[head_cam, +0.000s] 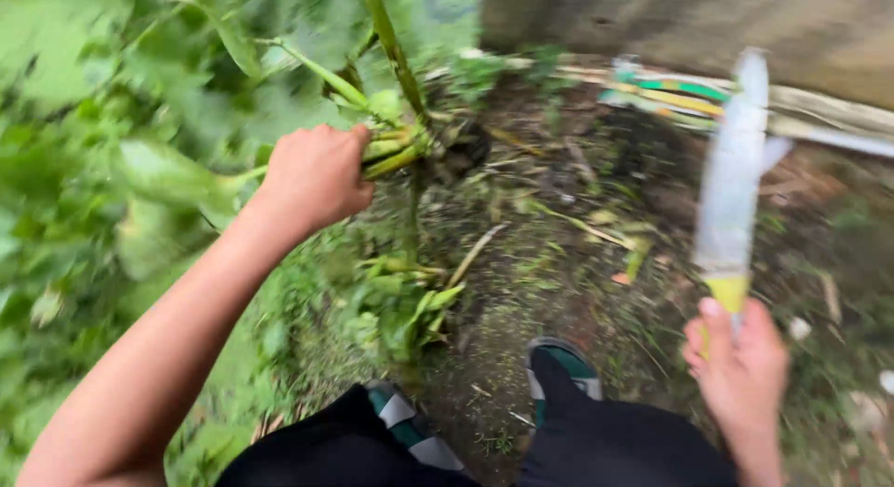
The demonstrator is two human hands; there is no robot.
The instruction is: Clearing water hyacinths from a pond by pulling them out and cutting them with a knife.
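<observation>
My left hand (pixel 315 173) is closed around a bunch of green plant stems (pixel 396 152) near their base, where they rise from the soil. Broad green leaves (pixel 158 170) spread to the left of that fist. My right hand (pixel 742 358) grips the yellow handle of a long knife (pixel 732 184), its pale blade pointing up and away and blurred by motion. The blade is well to the right of the stems, apart from them. Below, my two feet in green and white sandals (pixel 559 361) stand on the dirt.
Dark soil with cut stalks and dry leaf litter (pixel 549 236) lies ahead. A grey concrete wall (pixel 708 21) runs along the top right, with striped coloured material (pixel 670 96) at its foot. Dense green foliage (pixel 56 263) fills the left side.
</observation>
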